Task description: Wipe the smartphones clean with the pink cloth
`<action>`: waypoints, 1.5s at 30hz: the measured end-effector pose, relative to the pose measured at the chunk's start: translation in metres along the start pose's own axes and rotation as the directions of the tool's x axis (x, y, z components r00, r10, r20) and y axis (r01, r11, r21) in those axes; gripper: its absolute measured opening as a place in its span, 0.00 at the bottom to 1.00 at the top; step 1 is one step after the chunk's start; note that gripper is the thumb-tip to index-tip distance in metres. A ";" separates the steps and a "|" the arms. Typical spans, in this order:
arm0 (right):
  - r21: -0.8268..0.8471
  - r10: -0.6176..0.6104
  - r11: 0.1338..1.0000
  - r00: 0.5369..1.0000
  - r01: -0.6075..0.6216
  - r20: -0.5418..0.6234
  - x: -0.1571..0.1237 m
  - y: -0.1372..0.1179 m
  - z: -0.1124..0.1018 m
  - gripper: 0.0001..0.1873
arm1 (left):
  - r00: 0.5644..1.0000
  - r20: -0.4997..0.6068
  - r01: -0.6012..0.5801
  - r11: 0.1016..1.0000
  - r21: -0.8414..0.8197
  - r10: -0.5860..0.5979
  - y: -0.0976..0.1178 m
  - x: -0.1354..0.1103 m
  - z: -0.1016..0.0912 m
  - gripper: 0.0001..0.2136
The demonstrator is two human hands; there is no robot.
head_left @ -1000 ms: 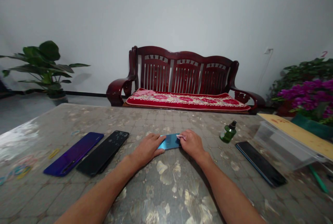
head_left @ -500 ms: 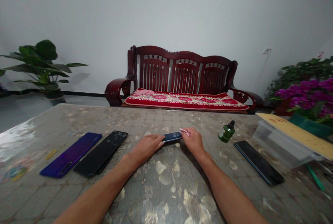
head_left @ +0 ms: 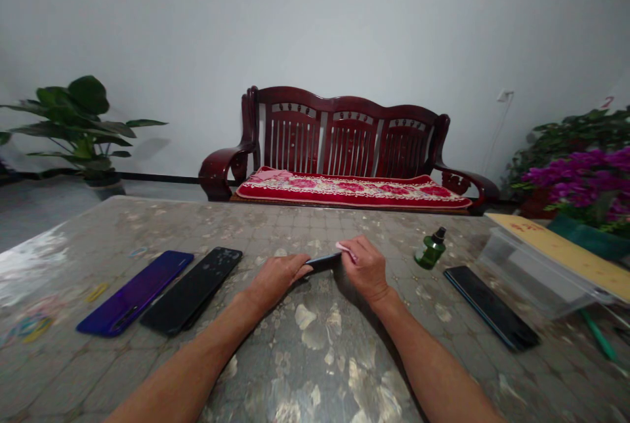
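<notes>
Phone (head_left: 323, 263), slim and dark, gripped by left hand (head_left: 278, 278); right hand (head_left: 365, 267) pinches pink cloth (head_left: 344, 248); clear plastic box (head_left: 524, 272), contents indistinct.

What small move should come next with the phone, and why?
Probably slide the pink cloth along the edge of the phone: it is tilted nearly edge-on, the left hand grips one end, and the right hand holds the cloth at the other.

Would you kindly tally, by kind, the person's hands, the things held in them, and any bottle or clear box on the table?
Hands: 2, left hand and right hand
Held phone: 1
Held small pink item: 1
Green bottle: 1
Clear box: 1
Total: 6
</notes>
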State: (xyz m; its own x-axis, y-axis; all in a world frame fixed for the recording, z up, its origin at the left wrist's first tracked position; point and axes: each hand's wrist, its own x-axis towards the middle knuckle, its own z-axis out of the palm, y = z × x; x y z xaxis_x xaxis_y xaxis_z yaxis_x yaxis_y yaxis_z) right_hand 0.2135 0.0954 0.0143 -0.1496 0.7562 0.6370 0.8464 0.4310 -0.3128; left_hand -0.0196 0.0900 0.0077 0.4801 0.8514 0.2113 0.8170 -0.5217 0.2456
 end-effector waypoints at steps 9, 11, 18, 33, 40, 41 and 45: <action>0.049 -0.204 0.979 0.965 0.198 0.164 -0.005 -0.030 0.004 0.13 | 1.000 0.003 0.021 0.998 0.054 -0.021 0.002 -0.001 -0.001 0.12; 0.045 -0.179 0.984 0.971 0.174 0.156 -0.003 -0.025 0.002 0.13 | 0.999 0.017 0.033 0.998 0.059 -0.034 0.002 -0.001 -0.002 0.12; 0.131 0.229 0.964 0.973 -0.229 0.015 0.009 0.013 0.000 0.13 | 0.998 -0.011 0.065 0.997 -0.041 -0.066 -0.002 0.000 -0.004 0.12; 0.661 0.591 0.517 0.786 -0.544 0.184 0.010 0.026 0.025 0.25 | 0.945 -0.207 0.147 0.892 -0.426 -0.255 0.000 0.009 0.013 0.13; 0.503 0.486 0.699 0.854 -0.508 0.188 0.001 0.027 0.038 0.23 | 0.948 -0.102 0.244 0.893 -0.377 -0.302 0.002 0.011 0.012 0.17; 0.471 0.473 0.726 0.861 -0.501 0.187 0.000 0.027 0.038 0.21 | 0.954 -0.079 0.242 0.898 -0.368 -0.290 0.004 0.010 0.011 0.20; 0.349 0.437 0.807 0.879 -0.477 0.190 -0.001 0.023 0.035 0.16 | 0.978 -0.010 0.196 0.932 -0.306 -0.209 0.011 0.007 0.009 0.35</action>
State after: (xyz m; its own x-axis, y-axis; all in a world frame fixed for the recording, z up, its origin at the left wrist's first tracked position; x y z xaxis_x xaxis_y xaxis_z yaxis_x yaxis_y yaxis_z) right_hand 0.2152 0.1221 -0.0180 0.1414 0.9468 0.2892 0.5758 0.1590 -0.8020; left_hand -0.0040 0.0903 0.0031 0.2960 0.9409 0.1646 0.7572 -0.3362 0.5601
